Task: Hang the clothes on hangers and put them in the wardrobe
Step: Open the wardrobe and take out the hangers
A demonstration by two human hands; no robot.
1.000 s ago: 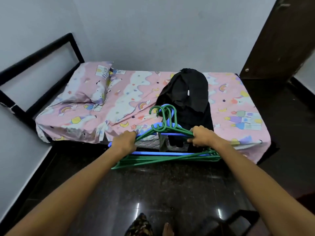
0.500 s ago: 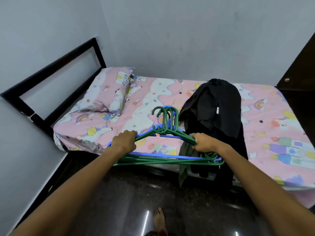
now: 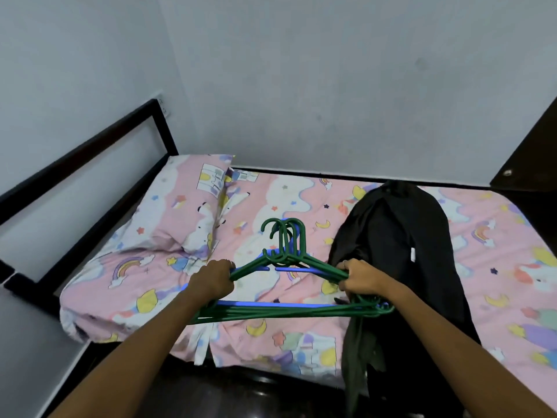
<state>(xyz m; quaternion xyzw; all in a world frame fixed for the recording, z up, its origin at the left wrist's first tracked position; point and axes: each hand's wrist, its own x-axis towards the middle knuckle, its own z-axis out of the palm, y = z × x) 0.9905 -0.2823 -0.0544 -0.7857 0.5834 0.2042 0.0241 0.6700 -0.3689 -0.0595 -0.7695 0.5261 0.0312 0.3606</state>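
Two grey walls are cornering a bed (image 3: 301, 351) in pink cartoon sheets; I'm gripping green and blue hangers (image 3: 286, 260) with left hand (image 3: 212, 282) and right hand (image 3: 360, 280), black clothes (image 3: 398, 251) lying at three o'clock.

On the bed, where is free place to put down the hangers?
Free sheet lies between the pink patterned pillow and the black clothes pile, under the bunch of green and blue plastic hangers that left hand and right hand grip. The right side is crowded by clothes.
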